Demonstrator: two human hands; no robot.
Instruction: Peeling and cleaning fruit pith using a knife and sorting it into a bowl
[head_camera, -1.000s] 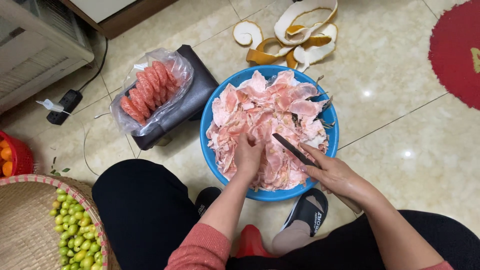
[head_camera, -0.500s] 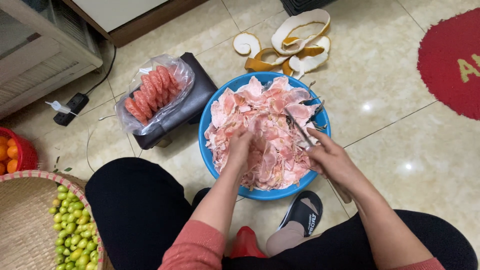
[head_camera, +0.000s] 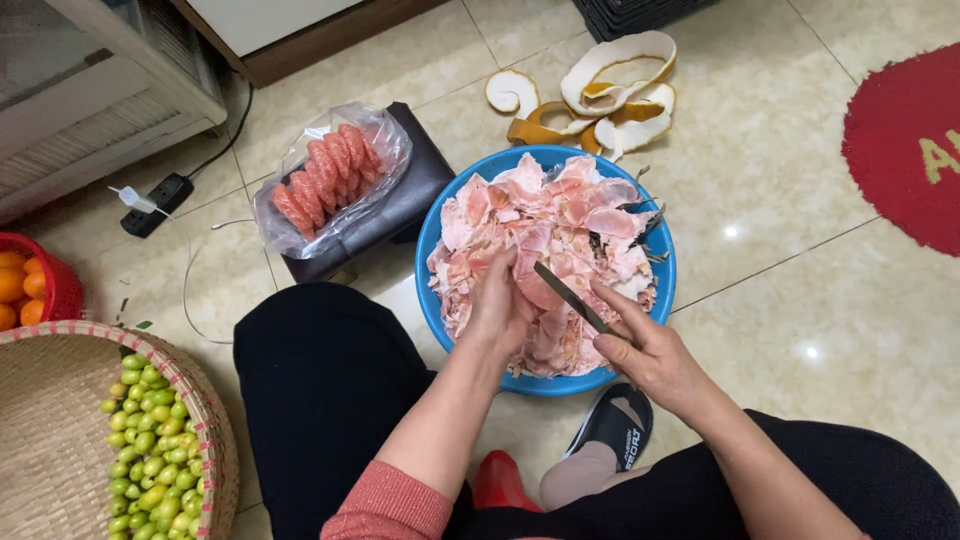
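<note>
The blue basin (head_camera: 437, 300) sits on the tiled floor, heaped with pale pink pomelo membranes and peelings (head_camera: 560, 225). The left hand (head_camera: 500, 305) reaches into the basin's near side, palm down, fingers curled around a pink piece there; how firmly it grips cannot be told. The right hand (head_camera: 650, 355) lies over the basin's near right rim, fingers closed on the handle of a knife (head_camera: 570, 295), whose blade points up-left across the peelings toward the left hand. Left of the basin, a clear bag of peeled pomelo segments (head_camera: 330, 175) rests on a dark stool (head_camera: 405, 205). Beyond the basin lie curled yellow rinds (head_camera: 600, 95).
</note>
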